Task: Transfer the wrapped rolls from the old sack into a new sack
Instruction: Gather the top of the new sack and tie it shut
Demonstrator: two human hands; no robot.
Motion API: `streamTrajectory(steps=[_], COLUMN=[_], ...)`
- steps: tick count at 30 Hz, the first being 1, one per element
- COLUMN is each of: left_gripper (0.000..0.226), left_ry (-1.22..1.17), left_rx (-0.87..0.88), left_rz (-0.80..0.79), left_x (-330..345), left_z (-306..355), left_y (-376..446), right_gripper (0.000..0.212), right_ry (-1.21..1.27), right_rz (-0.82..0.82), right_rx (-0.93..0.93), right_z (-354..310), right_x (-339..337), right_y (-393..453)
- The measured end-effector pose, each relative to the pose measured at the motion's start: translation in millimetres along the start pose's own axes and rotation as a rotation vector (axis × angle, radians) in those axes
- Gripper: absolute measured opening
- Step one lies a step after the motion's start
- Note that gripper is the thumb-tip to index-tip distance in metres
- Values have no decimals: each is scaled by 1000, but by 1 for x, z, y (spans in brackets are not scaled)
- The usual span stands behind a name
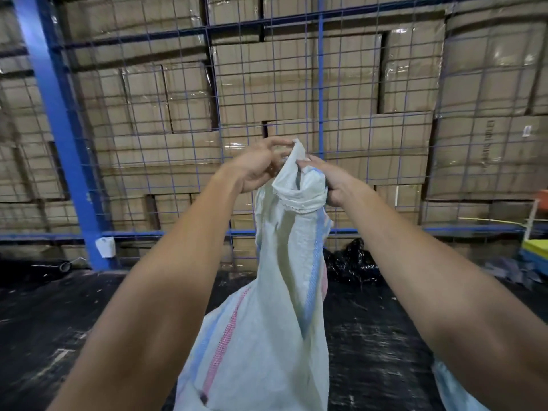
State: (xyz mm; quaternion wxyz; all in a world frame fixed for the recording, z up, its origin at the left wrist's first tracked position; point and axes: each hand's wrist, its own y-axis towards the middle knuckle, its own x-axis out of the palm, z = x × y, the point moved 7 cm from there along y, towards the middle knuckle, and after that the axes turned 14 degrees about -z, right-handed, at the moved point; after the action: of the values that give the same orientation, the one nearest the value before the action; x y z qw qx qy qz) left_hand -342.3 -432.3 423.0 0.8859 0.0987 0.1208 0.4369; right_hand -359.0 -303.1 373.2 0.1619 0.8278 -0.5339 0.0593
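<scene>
At the centre of the frame, both hands hold up the gathered mouth of a white woven sack (284,262). The left hand (258,167) pinches its top edge with curled fingers; the right hand (329,179) grips the bunched neck. The sack hangs down to the lower centre, before a blue wire cage (59,114).

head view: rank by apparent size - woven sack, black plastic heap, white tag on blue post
1. woven sack, largest by far, though it is nearest the camera, held up by the left hand and right hand.
2. black plastic heap.
3. white tag on the blue post, smallest.
</scene>
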Motion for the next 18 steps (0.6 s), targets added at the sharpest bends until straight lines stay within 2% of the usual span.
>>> streamTrajectory(steps=[3,6,8,11,13,15,17,18], left_gripper=[58,67,79,104,105,80,41,29], left_ry=[118,325,440,491,533,510,369,292], left_rx=[10,97,128,22,-35,0,93,131], left_rz=[-176,-222,-297,-487,-548,-445,-195,-59], left_x=[11,22,28,30,29,24,13,6], left_z=[-11,-9,-11,-31,-43,-50,-46,-42], left_y=[-2,-4,-8,-19,-25,-23,-19,-17], right_gripper=[6,20,19,22,22,23,19,20], right_ry=[-10,-16,49,69,27,43,120,174], right_rz=[17,139,198,306,387,395,343,295], right_rx=[22,15,-21,-36,-44,-36,-75,-122], right_z=[2,1,2,3,3,7,10,8], right_x=[-2,-9,-13,-27,-36,-41,-36,-31], right_y=[-1,2,4,2,-2,0,1,1])
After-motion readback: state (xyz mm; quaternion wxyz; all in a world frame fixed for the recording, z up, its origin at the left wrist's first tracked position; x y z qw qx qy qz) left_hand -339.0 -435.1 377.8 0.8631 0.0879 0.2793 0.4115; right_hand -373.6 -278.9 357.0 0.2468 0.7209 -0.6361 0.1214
